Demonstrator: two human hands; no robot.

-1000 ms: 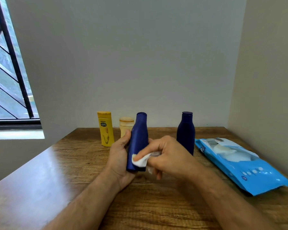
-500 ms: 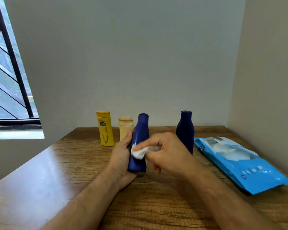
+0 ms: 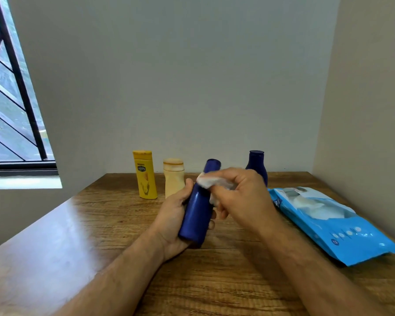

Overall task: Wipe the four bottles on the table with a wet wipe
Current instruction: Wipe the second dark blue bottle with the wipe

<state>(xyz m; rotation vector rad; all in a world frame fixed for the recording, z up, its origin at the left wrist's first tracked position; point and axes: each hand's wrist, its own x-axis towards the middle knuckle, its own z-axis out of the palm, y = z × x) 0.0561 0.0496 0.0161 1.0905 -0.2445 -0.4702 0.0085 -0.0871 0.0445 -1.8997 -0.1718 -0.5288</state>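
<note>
Left hand grips a tilted blue bottle above the bench; right hand pinches the wipe at its neck. Yellow bottle, beige bottle and navy bottle stand behind, seemingly still to wipe.

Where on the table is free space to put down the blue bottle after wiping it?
Bare table lies left of the left hand, in front of the yellow bottle. A gap also shows between the cream bottle and the dark bottle. The right side is crowded by the wipes pack.
</note>
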